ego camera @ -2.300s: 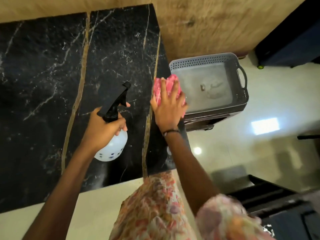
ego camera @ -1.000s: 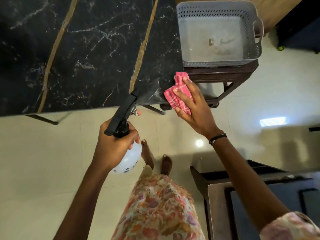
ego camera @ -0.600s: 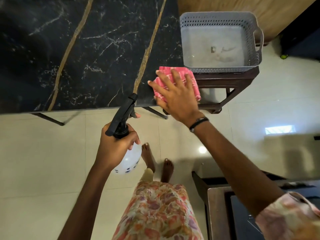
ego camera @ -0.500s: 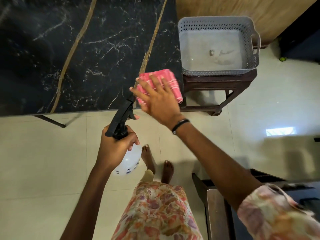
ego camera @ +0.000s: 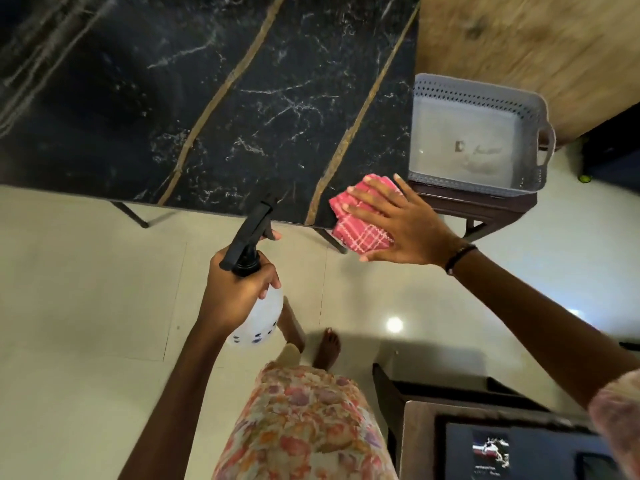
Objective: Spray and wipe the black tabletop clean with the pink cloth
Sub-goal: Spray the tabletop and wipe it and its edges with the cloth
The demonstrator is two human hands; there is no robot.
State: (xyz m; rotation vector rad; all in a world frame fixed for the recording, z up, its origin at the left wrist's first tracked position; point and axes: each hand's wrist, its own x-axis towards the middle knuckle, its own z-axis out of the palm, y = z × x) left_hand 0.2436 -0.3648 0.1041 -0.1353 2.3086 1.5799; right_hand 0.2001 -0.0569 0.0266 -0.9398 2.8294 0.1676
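The black marble tabletop (ego camera: 242, 98) with gold veins fills the upper left. My right hand (ego camera: 405, 226) lies flat on the folded pink checked cloth (ego camera: 360, 230) at the table's near right corner, and the cloth hangs partly over the edge. My left hand (ego camera: 235, 292) grips a white spray bottle (ego camera: 258, 317) by its neck, in front of the table's near edge and above the floor. Its black nozzle (ego camera: 251, 230) points toward the tabletop.
A grey perforated plastic basket (ego camera: 478, 98) stands on a dark wooden stool (ego camera: 485, 206) just right of the table. A wooden wall panel (ego camera: 519, 39) is behind it. Glossy cream floor tiles (ego camera: 86, 306), my feet and a dark cabinet (ego camera: 485, 441) lie below.
My right hand slid the cloth left along the near edge and then back right to the corner, where it now overhangs. My left hand has kept the bottle nearly still.
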